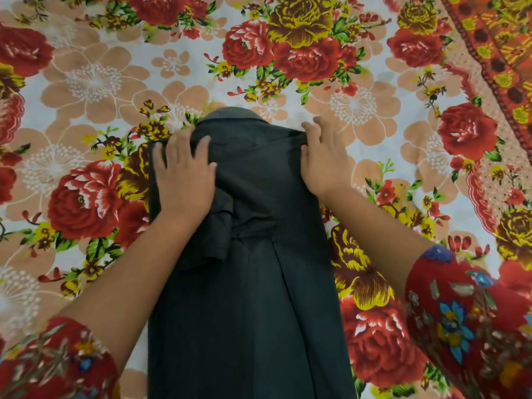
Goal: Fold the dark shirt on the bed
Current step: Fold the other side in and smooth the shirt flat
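Observation:
The dark shirt [253,269] lies lengthwise on the bed as a long narrow strip, collar at the far end, both sides folded inward. A short sleeve lies folded over its left half. My left hand [184,171] rests flat, fingers spread, on the shirt's upper left shoulder. My right hand [324,159] sits at the upper right shoulder edge, its thumb side hooked on the fabric fold and its fingers lying on the sheet beyond. The shirt's lower hem runs out of view at the bottom.
A floral bedsheet [95,82] with red roses and peach flowers covers the whole bed. An orange and red patterned border [495,53] runs along the far right. My floral red sleeves show at both lower corners.

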